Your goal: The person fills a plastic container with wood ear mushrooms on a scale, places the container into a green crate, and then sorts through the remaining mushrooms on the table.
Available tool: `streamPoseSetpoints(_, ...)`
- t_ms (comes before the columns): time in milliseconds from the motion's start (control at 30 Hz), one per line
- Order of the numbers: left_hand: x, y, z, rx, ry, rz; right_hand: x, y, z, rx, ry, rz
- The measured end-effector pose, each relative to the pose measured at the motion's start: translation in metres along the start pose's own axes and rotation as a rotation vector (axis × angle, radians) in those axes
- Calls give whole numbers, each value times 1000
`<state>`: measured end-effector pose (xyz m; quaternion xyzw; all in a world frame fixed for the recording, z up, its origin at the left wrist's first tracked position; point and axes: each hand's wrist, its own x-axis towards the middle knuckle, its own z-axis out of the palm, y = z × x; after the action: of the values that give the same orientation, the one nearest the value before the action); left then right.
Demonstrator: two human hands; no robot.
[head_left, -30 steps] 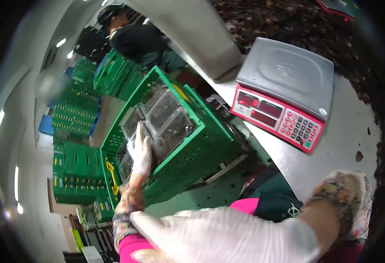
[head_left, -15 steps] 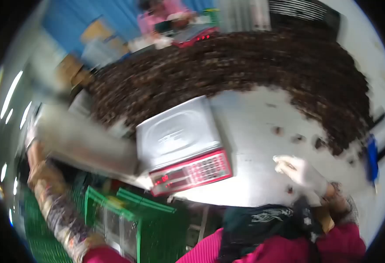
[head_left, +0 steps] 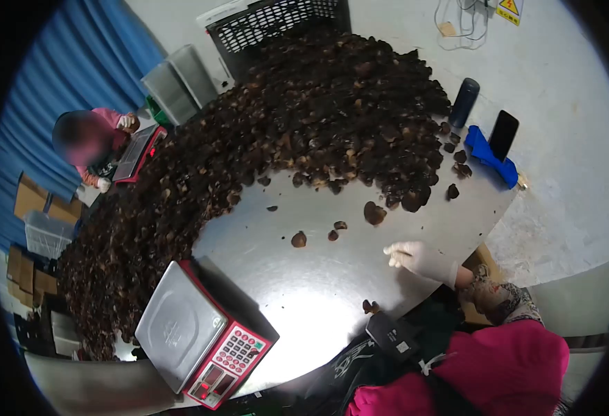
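At the far left another person [head_left: 86, 142] sits at a second scale, well apart from me. My left hand is not in the view, so I cannot tell how it is. Near me on the left stands the scale [head_left: 197, 340] with its red keypad, at the edge of the metal table [head_left: 318, 291]. Just beside it begins the big heap of dark mushrooms [head_left: 283, 125], which curves around the back of the table. On the bare metal lie a few loose mushrooms [head_left: 374, 212], between the heap and my right hand [head_left: 421, 258]. This hand, in a white glove, rests on the table with the fingers stretched loosely and close together, and I see nothing pinched in them. One small piece [head_left: 369, 306] lies near the front edge. I think a careless sweep could push it off, and the heap could slide toward the phone [head_left: 504, 135] on the blue cloth [head_left: 488, 158].
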<state>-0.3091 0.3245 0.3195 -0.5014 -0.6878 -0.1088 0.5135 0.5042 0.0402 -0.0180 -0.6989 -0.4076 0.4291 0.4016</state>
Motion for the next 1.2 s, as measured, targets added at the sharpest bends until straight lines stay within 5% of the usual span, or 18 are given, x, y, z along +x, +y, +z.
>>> streamPoseSetpoints(100, -9, 21, -14, -78, 66, 36, 17, 5, -24, -73, 152, -65)
streamPoseSetpoints(200, -26, 54, -35, -222, 147, 96, 69, 12, -76, -613, 645, -478)
streamPoseSetpoints(233, -35, 71, -44, -288, 169, 129, 92, 19, -96, -756, 812, -484)
streamPoseSetpoints(300, -61, 115, -64, -460, 199, 198, 127, 17, -131, -842, 948, -62)
streamPoseSetpoints(400, -113, 175, -92, -748, 123, 291, 165, -7, -137, -652, 887, 330)
streamPoseSetpoints(533, -196, 255, -118, -966, -19, 317, 168, -28, -46, -955, 759, -321)
streamPoseSetpoints(600, -235, 258, -62, -1274, -609, -282, 153, -33, 8, -966, 535, -430)
streamPoseSetpoints(667, -258, 282, -94, -717, -153, 314, 150, -2, 53, -1130, 492, -586)
streamPoseSetpoints(867, -288, 290, -110, -716, -367, 288, 116, -10, 75, -1016, 299, -557)
streamPoseSetpoints(933, -288, 312, -140, -825, -180, 247, 125, 3, 69, -996, 475, -628)
streamPoseSetpoints(1000, -306, 323, -144, -903, -136, 264, 119, -6, 54, -954, 407, -394)
streamPoseSetpoints(1200, -359, 397, -218, -1268, -459, 508, 128, -24, -59, -760, 745, -628)
